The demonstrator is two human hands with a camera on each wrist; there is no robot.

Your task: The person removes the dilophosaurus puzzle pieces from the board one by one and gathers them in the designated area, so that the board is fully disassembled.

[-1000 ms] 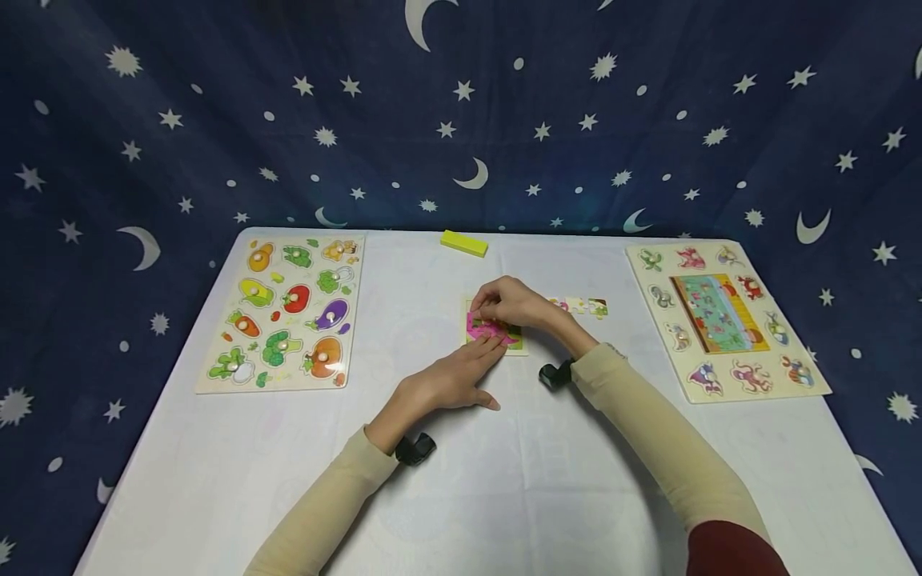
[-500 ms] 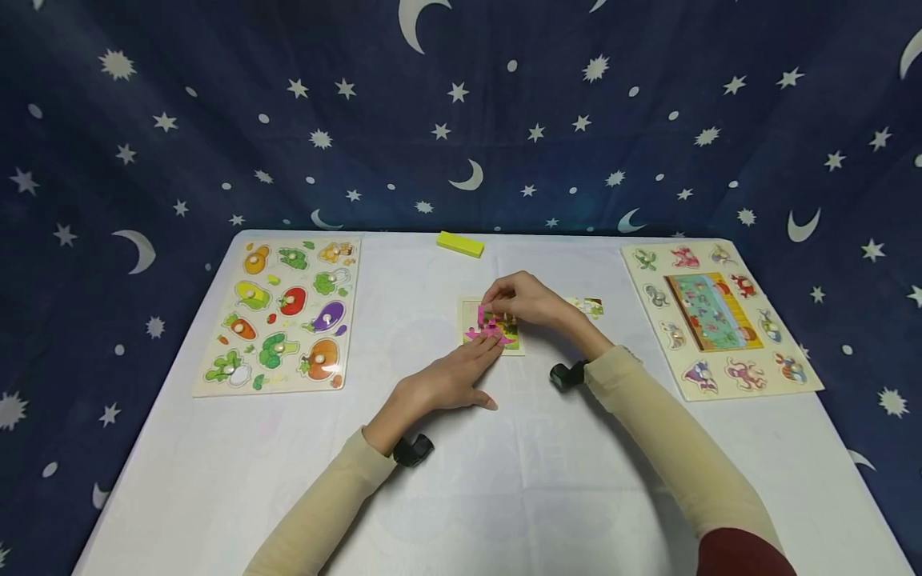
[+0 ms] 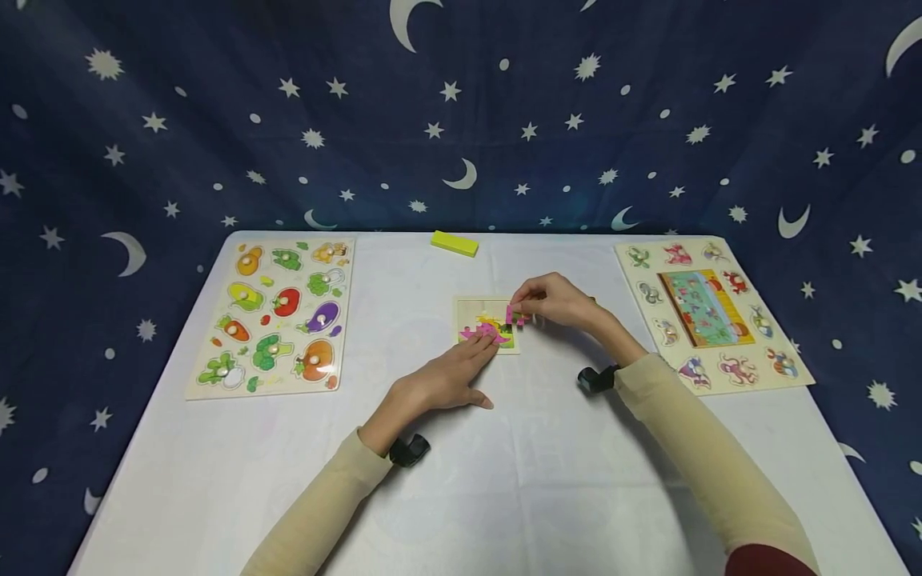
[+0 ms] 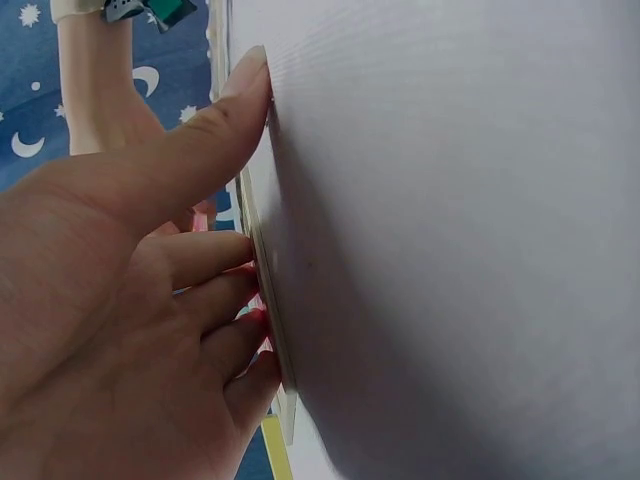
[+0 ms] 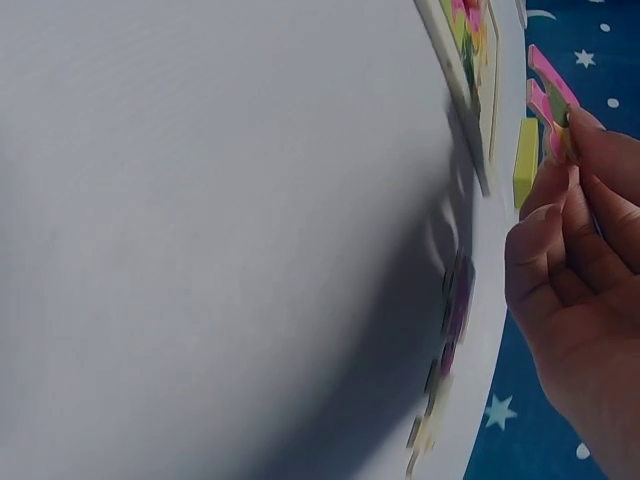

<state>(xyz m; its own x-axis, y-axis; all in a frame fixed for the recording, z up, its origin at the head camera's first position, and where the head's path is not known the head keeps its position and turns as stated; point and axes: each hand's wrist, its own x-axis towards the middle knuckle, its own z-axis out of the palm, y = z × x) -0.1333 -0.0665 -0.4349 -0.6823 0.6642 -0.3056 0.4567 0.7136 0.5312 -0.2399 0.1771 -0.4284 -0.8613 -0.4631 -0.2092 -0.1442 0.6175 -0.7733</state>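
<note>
A small wooden jigsaw board (image 3: 481,304) with a pink picture lies mid-table. Across its near part rests my left hand (image 3: 442,382), fingers straight on the pink pieces and thumb spread to the side. To the right and slightly above the board, my right hand (image 3: 560,302) pinches a pink and green jigsaw piece (image 3: 513,316) between thumb and fingertips. In the right wrist view the lifted jigsaw piece (image 5: 545,90) is held edge-on. Several loose jigsaw pieces (image 5: 456,310) lie on the table below that hand; the head view mostly hides them.
On the left lies a vegetable peg board (image 3: 255,331). A sea-animal peg board (image 3: 716,362) lies on the right, close to the right forearm. A yellow block (image 3: 454,243) lies at the table's back edge. Behind hangs a dark blue star-patterned cloth (image 3: 360,120).
My right hand has lifted the pink jigsaw piece off the board and moved right with it, over the loose pieces. The left hand has stayed on the board.
</note>
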